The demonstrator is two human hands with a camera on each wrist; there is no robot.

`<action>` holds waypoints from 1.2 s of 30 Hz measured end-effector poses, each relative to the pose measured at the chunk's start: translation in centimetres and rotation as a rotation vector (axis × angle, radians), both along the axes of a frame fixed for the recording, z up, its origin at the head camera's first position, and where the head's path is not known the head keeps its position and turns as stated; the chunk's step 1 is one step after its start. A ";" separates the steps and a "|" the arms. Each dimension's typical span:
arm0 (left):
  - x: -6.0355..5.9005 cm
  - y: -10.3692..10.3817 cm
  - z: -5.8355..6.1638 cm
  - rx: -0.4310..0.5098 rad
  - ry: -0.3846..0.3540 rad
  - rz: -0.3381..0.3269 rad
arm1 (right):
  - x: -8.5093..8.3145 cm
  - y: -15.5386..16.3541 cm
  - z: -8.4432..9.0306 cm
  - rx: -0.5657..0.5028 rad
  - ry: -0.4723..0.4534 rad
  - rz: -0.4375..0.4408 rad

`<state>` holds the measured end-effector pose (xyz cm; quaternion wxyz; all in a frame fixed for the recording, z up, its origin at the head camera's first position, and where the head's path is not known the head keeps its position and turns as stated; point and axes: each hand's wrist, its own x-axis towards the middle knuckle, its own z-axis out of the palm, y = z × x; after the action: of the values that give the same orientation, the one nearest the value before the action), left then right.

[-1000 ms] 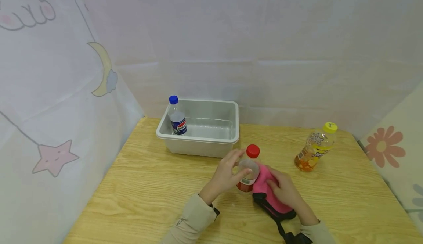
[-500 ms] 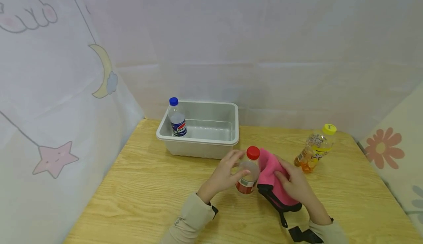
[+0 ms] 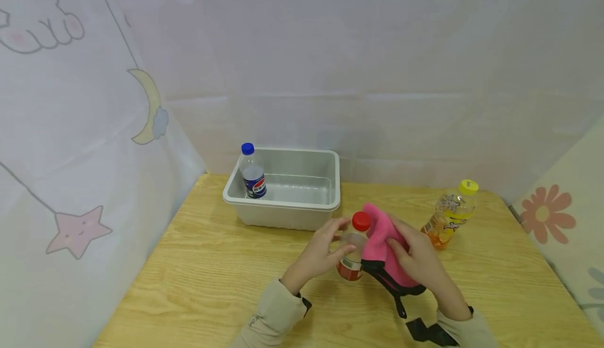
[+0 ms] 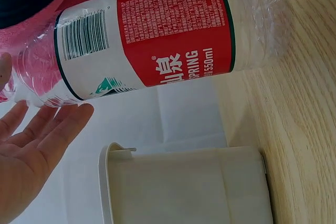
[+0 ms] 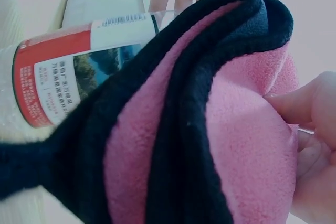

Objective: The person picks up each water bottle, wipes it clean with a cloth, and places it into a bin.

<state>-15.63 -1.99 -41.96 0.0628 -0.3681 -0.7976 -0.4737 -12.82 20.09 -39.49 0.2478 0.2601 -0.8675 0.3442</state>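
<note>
Head view: the red-capped bottle stands on the table, just in front of the tub, between the two hands. The left hand cups its left side with fingers curled round it; the right hand grips the pink cloth and presses it against the bottle's right side, up to the cap. There are three bottles: this one, a blue-capped bottle upright in the tub's left corner, and a yellow-capped bottle well to the right of the tub. One cloth, one tub. Compared with a second ago, the cloth has risen from the bottle's lower body to beside its cap.
</note>
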 end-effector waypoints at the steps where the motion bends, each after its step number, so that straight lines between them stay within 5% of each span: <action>1: 0.0 0.0 0.0 0.000 0.006 0.001 | 0.0 -0.1 0.1 0.008 0.005 -0.001; 13: 0.1 0.0 0.0 0.003 0.039 0.003 | 0.0 -0.6 0.6 0.163 0.019 0.049; 23: 0.0 -0.1 0.0 0.019 0.025 -0.002 | 0.1 -0.7 -0.1 0.147 -0.063 0.043; 36: 0.1 0.0 -0.1 0.062 -0.048 -0.021 | -0.4 0.0 -5.9 0.078 -0.223 0.065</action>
<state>-15.55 -1.97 -42.08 0.0503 -0.3629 -0.7800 -0.5073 -13.27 20.08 -45.36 0.1280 0.2578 -0.8935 0.3447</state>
